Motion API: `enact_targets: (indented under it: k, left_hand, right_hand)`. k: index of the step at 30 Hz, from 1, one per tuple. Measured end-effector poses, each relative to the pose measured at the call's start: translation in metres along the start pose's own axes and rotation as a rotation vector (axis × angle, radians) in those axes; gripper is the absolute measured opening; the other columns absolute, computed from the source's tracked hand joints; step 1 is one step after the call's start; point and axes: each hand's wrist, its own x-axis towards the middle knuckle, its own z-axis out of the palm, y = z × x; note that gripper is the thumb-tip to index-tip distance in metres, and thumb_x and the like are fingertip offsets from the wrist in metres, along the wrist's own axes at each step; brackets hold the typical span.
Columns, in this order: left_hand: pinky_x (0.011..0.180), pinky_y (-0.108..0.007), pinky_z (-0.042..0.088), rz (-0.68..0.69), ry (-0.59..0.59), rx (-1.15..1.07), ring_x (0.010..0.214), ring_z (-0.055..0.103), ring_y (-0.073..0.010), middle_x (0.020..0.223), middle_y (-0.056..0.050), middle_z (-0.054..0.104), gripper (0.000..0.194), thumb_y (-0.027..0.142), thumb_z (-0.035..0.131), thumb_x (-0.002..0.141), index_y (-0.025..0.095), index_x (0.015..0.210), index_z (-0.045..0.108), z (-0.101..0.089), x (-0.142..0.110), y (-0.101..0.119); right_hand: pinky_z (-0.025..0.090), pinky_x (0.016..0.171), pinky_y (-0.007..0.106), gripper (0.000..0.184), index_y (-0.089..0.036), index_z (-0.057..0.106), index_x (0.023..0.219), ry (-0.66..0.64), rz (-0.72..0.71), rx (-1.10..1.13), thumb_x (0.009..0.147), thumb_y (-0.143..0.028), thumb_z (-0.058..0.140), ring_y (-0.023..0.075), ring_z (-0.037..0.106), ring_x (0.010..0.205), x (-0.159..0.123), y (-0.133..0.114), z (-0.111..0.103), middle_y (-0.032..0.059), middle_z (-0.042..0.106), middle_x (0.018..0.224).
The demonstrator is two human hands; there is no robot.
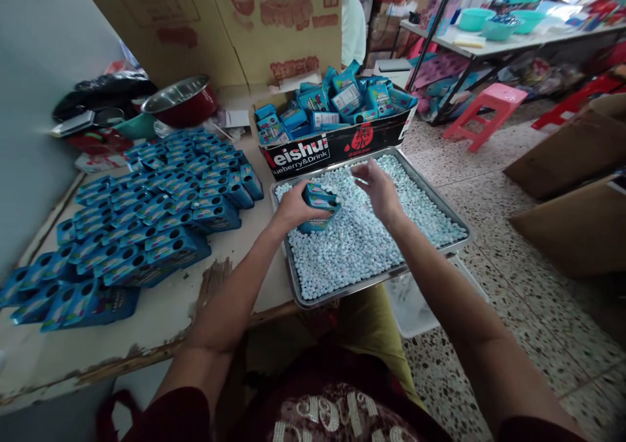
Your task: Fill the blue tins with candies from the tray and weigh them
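Note:
Small blue candy boxes (pixel 320 202), held side by side, are gripped in my left hand (pixel 295 206) above the left part of a metal tray (pixel 464 241). Small pale round candies (pixel 342 253) cover the tray's bottom. Over the candies hovers my right hand (pixel 376 191), its fingers curved and apart with nothing visible in them; it is slightly blurred. On the table to the left stand many similar blue boxes (pixel 171 246) in rows, round holes facing up. Behind the tray, a black carton (pixel 337 145) holds a heap of more blue boxes (pixel 347 96).
A large brown carton (pixel 288 25) rises at the back. A red metal bowl (pixel 183 103) sits behind the rows. The wooden table (pixel 161 318) has a worn front edge. On the floor at right are a pink stool (pixel 493 106) and cardboard cartons (pixel 572 227).

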Motion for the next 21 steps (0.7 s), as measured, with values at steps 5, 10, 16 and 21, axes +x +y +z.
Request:
enact_targets:
  k: [5, 10, 16, 21]
  left_hand:
    - [0.083, -0.044, 0.055, 0.041, -0.173, 0.456, 0.099, 0.073, -0.0403, 0.104, -0.012, 0.078, 0.08, 0.042, 0.102, 0.044, 0.024, 0.117, 0.076, -0.013, 0.015, -0.02]
    - [0.083, -0.044, 0.055, 0.078, -0.567, 0.601, 0.103, 0.074, -0.0419, 0.113, -0.012, 0.082, 0.08, 0.051, 0.104, 0.029, 0.028, 0.102, 0.08, 0.015, 0.055, -0.019]
    - [0.084, -0.044, 0.054, 0.066, -0.641, 0.651, 0.098, 0.073, -0.0417, 0.09, -0.008, 0.079, 0.061, 0.047, 0.104, 0.029, 0.025, 0.079, 0.076, 0.05, 0.063, 0.03]
    - [0.084, -0.045, 0.055, 0.038, -0.422, 0.41, 0.096, 0.072, -0.0372, 0.092, -0.006, 0.075, 0.057, 0.043, 0.103, 0.042, 0.025, 0.086, 0.072, 0.03, 0.041, 0.031]
  right_hand:
    - [0.047, 0.111, 0.052, 0.06, -0.023, 0.077, 0.114, 0.011, -0.037, -0.851, 0.112, -0.066, 0.035, 0.0356, 0.06, 0.128, -0.027, 0.03, -0.065, 0.0152, 0.075, 0.119]
    - [0.043, 0.115, 0.056, 0.049, -0.022, 0.074, 0.136, -0.045, 0.081, -1.061, 0.113, -0.053, 0.044, 0.0384, 0.053, 0.139, -0.059, 0.046, -0.027, 0.0189, 0.065, 0.149]
    - [0.045, 0.115, 0.05, 0.037, -0.02, 0.077, 0.114, 0.116, 0.096, -0.624, 0.105, -0.047, 0.053, 0.0332, 0.059, 0.124, -0.059, 0.058, 0.042, 0.016, 0.073, 0.121]
    - [0.058, 0.084, 0.041, 0.027, -0.022, 0.063, 0.085, 0.365, 0.38, 0.241, 0.096, -0.047, 0.057, 0.0254, 0.064, 0.086, -0.028, 0.064, 0.057, 0.0054, 0.066, 0.078]
